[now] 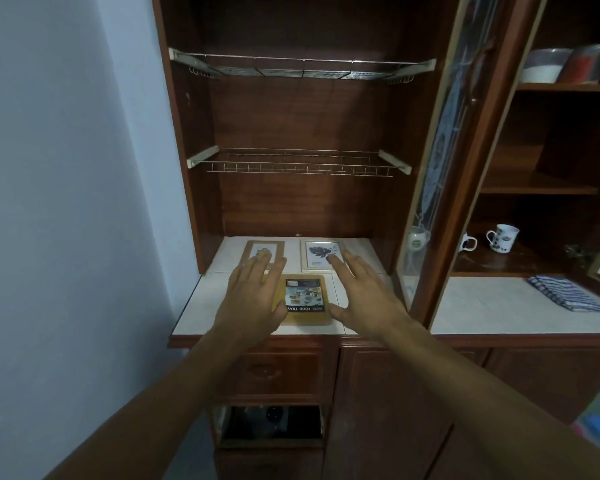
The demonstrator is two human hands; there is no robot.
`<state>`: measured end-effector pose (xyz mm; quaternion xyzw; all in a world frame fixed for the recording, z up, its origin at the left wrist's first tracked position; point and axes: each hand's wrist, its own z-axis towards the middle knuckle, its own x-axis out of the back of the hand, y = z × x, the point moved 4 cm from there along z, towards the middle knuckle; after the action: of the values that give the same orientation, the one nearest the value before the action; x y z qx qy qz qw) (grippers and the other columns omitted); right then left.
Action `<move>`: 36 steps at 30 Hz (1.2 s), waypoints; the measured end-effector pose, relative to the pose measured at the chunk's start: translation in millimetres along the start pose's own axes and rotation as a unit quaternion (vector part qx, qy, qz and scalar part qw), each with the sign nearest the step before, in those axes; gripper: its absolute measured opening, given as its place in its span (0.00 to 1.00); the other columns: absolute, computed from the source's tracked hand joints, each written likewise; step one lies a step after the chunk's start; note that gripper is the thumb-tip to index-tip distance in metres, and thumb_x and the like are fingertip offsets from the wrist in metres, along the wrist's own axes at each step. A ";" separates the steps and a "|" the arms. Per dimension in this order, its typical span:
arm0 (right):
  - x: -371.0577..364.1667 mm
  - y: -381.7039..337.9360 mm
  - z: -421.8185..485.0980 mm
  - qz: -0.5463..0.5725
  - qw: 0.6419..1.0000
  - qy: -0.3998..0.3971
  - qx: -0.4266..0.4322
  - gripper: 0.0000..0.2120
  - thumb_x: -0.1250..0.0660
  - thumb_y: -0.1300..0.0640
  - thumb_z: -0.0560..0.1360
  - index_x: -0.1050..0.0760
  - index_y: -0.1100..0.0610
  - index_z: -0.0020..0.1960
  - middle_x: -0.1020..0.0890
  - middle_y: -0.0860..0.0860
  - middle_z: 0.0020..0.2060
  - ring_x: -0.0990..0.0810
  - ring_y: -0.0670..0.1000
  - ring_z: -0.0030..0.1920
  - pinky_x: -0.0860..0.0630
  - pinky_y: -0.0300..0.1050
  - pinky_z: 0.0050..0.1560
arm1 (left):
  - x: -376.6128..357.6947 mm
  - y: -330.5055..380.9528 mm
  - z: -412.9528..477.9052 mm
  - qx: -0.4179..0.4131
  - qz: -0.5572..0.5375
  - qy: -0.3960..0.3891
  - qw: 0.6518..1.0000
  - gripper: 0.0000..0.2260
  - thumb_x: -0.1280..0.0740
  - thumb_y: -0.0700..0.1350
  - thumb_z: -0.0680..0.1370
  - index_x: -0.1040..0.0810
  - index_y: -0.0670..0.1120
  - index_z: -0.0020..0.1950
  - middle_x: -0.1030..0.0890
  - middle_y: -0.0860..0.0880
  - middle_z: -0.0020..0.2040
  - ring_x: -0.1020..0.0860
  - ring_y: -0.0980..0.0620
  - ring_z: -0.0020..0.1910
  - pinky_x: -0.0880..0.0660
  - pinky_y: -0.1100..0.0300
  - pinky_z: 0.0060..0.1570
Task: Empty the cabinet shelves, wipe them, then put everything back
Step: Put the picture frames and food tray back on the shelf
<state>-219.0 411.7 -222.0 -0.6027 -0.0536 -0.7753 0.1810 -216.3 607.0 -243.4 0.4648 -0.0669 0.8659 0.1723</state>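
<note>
**A:** You are holding both hands out over the tiled counter (201, 306) of the cabinet (291, 116). Your left hand (253, 296) is spreading its fingers straight, grasping nothing, and covering the left edge of the yellow tray (305, 299).

**B:** Your right hand (364, 292) is doing the same. Its fingers are straight and loose, and the thumb is lying just beside the tray's near right corner. I cannot tell whether either hand is touching the tray.

**A:** Behind the tray, a brown picture frame (264, 252) and a white picture frame (323, 256) are lying flat side by side. Your fingertips are reaching over their near edges.

**B:** Above you, an upper wire rack (302, 69) and a lower wire rack (298, 162) are spanning the cabinet. The glass door (440, 168) is standing open at your right. Beyond it, white mugs (503, 239) are sitting on a shelf, and a striped cloth (565, 294) is lying folded on the counter.

**A:** The tray's label is showing "FOOD TRAY", upside down to you. The smaller print is blurring out.
</note>
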 end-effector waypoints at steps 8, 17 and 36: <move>-21.9 1.8 55.3 0.017 0.999 0.016 -0.027 0.43 0.33 0.42 0.75 0.55 0.48 0.80 0.53 0.50 0.79 0.51 0.53 0.78 0.46 0.49 0.75 | -24.8 -50.5 43.2 -0.010 -0.019 0.014 1.000 0.30 0.32 0.52 0.70 0.27 0.41 0.69 0.25 0.39 0.67 0.27 0.36 0.66 0.32 0.40 0.64; -56.4 25.6 120.2 0.010 0.999 -0.002 -0.030 0.43 0.33 0.42 0.76 0.56 0.50 0.80 0.55 0.51 0.79 0.52 0.54 0.78 0.50 0.50 0.76 | -76.8 -77.0 89.7 0.000 -0.005 -0.019 1.000 0.31 0.35 0.54 0.73 0.34 0.44 0.74 0.31 0.41 0.72 0.34 0.40 0.72 0.37 0.40 0.70; -142.6 83.6 233.9 0.077 0.993 -0.031 -0.088 0.43 0.31 0.42 0.73 0.53 0.48 0.79 0.47 0.50 0.79 0.45 0.53 0.77 0.42 0.50 0.74 | -198.6 -139.8 157.1 0.076 -0.098 -0.077 0.989 0.32 0.35 0.54 0.75 0.39 0.48 0.76 0.36 0.45 0.76 0.40 0.45 0.76 0.42 0.47 0.72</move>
<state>53.7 435.4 -306.7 -0.6422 0.0558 -0.7417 0.1850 57.9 647.0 -326.2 0.5458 0.0315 0.8093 0.2148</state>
